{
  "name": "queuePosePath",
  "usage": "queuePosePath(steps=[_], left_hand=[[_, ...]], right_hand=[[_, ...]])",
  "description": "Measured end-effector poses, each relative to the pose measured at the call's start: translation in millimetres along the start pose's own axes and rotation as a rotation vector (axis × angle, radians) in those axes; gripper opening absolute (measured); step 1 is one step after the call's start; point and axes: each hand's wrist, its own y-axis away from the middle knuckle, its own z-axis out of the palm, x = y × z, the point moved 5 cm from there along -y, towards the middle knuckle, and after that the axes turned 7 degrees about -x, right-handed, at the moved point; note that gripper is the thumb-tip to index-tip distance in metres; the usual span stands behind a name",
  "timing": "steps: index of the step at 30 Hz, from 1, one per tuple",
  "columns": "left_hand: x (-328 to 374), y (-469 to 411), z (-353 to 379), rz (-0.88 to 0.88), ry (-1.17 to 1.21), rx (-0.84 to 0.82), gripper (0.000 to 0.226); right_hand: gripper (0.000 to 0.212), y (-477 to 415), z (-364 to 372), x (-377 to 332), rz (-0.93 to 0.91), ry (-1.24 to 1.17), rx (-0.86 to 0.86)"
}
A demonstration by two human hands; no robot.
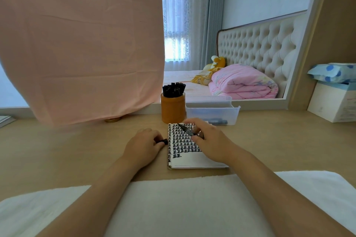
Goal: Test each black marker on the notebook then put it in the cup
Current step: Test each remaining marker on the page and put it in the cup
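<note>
1. Centrally, a black marker [187, 131] is pinched in the right grip [210, 140] between the thumb and curled fingers. It is slim and dark, with a pale speckled band near the middle. Its tapered tip is pointed up and to the left over the top of the notebook [185, 159]. Whether the tip touches the page cannot be told.
2. The notebook is laid flat on the worktop [77, 150]. Most of its white page is covered with rows of thick black marks, and the lowest part is left blank.
3. A small black cap [162, 141] is held in the curled fingers of the left grip [143, 145], just beside the notebook's left edge.
4. An orange-brown cup [173, 109] is stood upright just behind the notebook's top left corner. It is packed with a bunch of black markers [174, 89], ends up.
5. A clear plastic tray [212, 111] is placed just to the right of the cup. One dark marker [217, 121] is seen lying along its front.
</note>
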Motion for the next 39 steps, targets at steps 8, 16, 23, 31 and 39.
queuePosePath(steps=[8, 16, 23, 31, 39], left_hand=[[1.9, 3.1, -5.8, 0.046, 0.055, 0.009, 0.023], [34.9, 51.2, -25.4, 0.289, 0.159, -0.12, 0.011], [37.2, 69.5, -9.1, 0.347, 0.125, -0.337, 0.029], [34.7, 66.4, -5.4, 0.358, 0.063, -0.411, 0.039], [34.2, 65.9, -3.9, 0.342, 0.086, -0.392, 0.039]], right_hand=[[0.035, 3.5, 1.6, -2.4, 0.079, -0.353, 0.021], [0.017, 7.9, 2.9, -6.5, 0.04, -0.45, 0.02], [0.018, 8.4, 12.3, -3.4, 0.136, -0.595, -0.022], [0.011, 9.5, 14.6, -2.3, 0.17, -0.425, 0.028], [0.023, 10.5, 16.2, -4.0, 0.133, -0.301, 0.04]])
